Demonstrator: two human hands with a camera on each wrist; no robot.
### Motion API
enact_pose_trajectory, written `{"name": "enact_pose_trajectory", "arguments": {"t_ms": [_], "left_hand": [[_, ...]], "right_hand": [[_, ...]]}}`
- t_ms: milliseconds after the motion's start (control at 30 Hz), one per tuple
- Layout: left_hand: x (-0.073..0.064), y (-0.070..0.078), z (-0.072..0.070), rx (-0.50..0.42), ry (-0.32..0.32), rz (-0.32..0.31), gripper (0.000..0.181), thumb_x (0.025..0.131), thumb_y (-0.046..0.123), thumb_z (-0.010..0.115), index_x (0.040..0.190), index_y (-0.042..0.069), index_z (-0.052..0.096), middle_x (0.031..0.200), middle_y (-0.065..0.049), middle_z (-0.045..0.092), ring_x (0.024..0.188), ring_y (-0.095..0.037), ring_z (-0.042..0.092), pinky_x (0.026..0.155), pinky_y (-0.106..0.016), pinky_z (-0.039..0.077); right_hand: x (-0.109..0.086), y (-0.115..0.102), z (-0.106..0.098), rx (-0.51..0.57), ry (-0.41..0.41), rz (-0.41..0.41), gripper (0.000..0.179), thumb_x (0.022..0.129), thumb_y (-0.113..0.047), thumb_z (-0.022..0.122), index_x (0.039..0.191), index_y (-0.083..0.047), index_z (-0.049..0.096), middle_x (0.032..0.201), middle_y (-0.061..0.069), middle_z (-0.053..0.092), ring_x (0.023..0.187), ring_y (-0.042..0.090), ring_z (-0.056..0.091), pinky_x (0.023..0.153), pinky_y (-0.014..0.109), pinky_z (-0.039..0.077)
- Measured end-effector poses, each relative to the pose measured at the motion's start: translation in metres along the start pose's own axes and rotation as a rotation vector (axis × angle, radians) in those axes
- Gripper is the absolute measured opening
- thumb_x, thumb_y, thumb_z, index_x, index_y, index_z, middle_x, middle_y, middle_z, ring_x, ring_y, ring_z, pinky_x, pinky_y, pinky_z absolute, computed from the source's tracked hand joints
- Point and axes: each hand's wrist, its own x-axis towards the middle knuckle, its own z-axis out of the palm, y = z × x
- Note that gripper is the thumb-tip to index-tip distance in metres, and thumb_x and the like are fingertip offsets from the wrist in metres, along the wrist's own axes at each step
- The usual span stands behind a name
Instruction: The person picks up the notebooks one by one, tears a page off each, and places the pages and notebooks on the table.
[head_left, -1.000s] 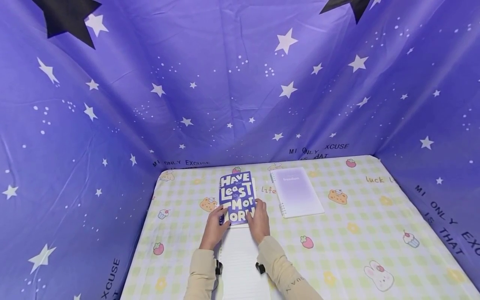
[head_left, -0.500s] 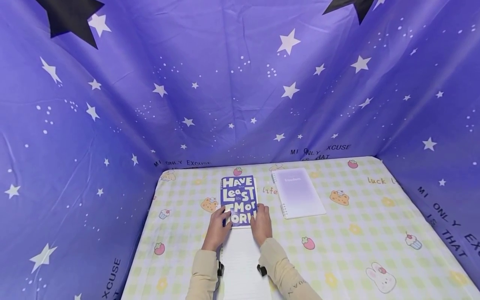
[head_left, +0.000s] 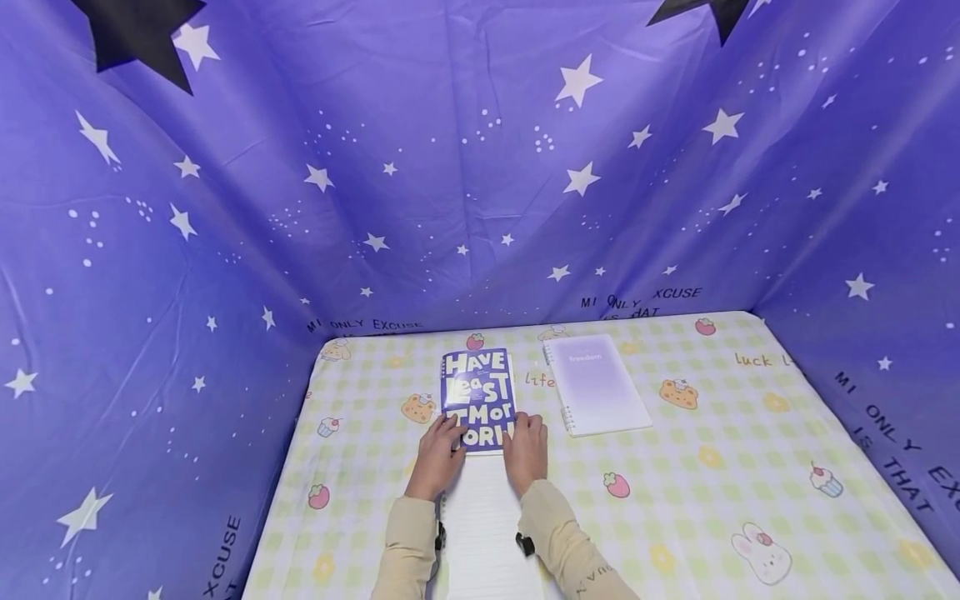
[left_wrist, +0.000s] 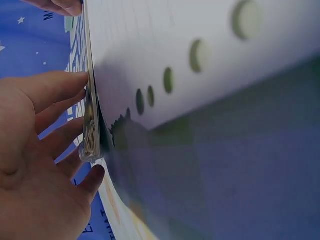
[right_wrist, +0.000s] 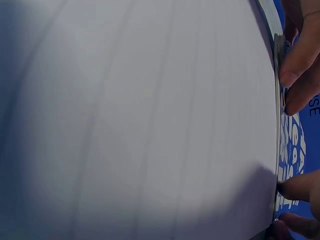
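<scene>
A blue spiral notebook [head_left: 480, 398] with big white lettering lies flat on the table, a pale edge showing beneath its cover. My left hand [head_left: 437, 458] holds its near left corner, thumb at the near edge and fingers bent round the ringed side in the left wrist view. At the near right corner, my right hand [head_left: 527, 454] grips it with the thumb along the near edge and fingers on the right side. Between my forearms is lined white paper [head_left: 487, 525], whose punched holes [left_wrist: 169, 80] show in the left wrist view.
To the right lies a pale purple spiral notebook [head_left: 597, 387] marked "freedom". A green-checked cloth [head_left: 697, 508] with printed strawberries and animals covers the table. Purple star-patterned fabric [head_left: 457, 167] closes in the back and both sides.
A second ago the blue notebook's cover sat askew over the pale layer below; now it lies squared with it. Both hands have shifted slightly along with it.
</scene>
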Motion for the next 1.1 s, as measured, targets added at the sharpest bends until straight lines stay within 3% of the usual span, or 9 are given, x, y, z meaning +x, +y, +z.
{"name": "enact_pose_trajectory", "arguments": {"t_ms": [200,433,600,767,967,1100], "left_hand": [[0.000,0.002,-0.002,-0.004,0.003,-0.006,0.034,0.091,0.010,0.068,0.125,0.006,0.067,0.147,-0.016,0.051,0.144,-0.037,0.035,0.119,-0.056,0.027],[0.000,0.002,-0.002,-0.024,0.059,0.026,0.024,0.086,0.004,0.070,0.110,0.008,0.072,0.141,-0.018,0.056,0.139,-0.039,0.040,0.117,-0.056,0.030],[0.002,0.005,-0.004,-0.071,0.095,0.028,0.023,0.087,0.005,0.070,0.109,0.009,0.072,0.139,-0.016,0.058,0.138,-0.038,0.042,0.118,-0.055,0.030],[0.004,0.017,-0.002,-0.091,0.116,0.043,0.023,0.087,0.006,0.070,0.110,0.009,0.071,0.136,-0.013,0.059,0.134,-0.035,0.047,0.115,-0.053,0.034],[0.004,0.032,0.005,-0.090,0.125,0.110,0.024,0.087,0.005,0.070,0.111,0.011,0.070,0.123,-0.009,0.064,0.118,-0.029,0.060,0.104,-0.046,0.049],[0.005,0.042,0.011,-0.102,0.129,0.157,0.026,0.087,0.006,0.071,0.113,0.009,0.070,0.120,-0.009,0.064,0.113,-0.027,0.062,0.101,-0.044,0.051]], "right_hand": [[0.000,0.001,0.001,-0.002,0.001,-0.012,0.037,0.087,-0.008,0.073,0.118,0.006,0.058,0.105,0.020,0.053,0.096,0.034,0.051,0.088,0.046,0.047],[0.002,0.004,-0.002,-0.016,-0.023,-0.058,0.042,0.085,-0.010,0.074,0.120,0.006,0.057,0.106,0.019,0.052,0.098,0.033,0.051,0.090,0.045,0.048],[0.006,0.006,-0.007,-0.033,-0.059,-0.083,0.046,0.089,-0.015,0.072,0.127,0.006,0.055,0.111,0.018,0.051,0.102,0.031,0.050,0.092,0.044,0.048],[0.011,0.008,-0.018,-0.020,-0.040,-0.103,0.048,0.090,-0.016,0.071,0.129,0.006,0.054,0.113,0.018,0.052,0.105,0.032,0.050,0.092,0.046,0.049],[0.017,0.012,-0.031,-0.026,-0.009,-0.136,0.048,0.088,-0.015,0.071,0.128,0.006,0.054,0.113,0.020,0.053,0.105,0.035,0.051,0.092,0.047,0.048],[0.022,0.017,-0.041,-0.018,0.008,-0.140,0.048,0.089,-0.015,0.070,0.129,0.007,0.054,0.114,0.021,0.053,0.106,0.036,0.051,0.094,0.048,0.048]]}}
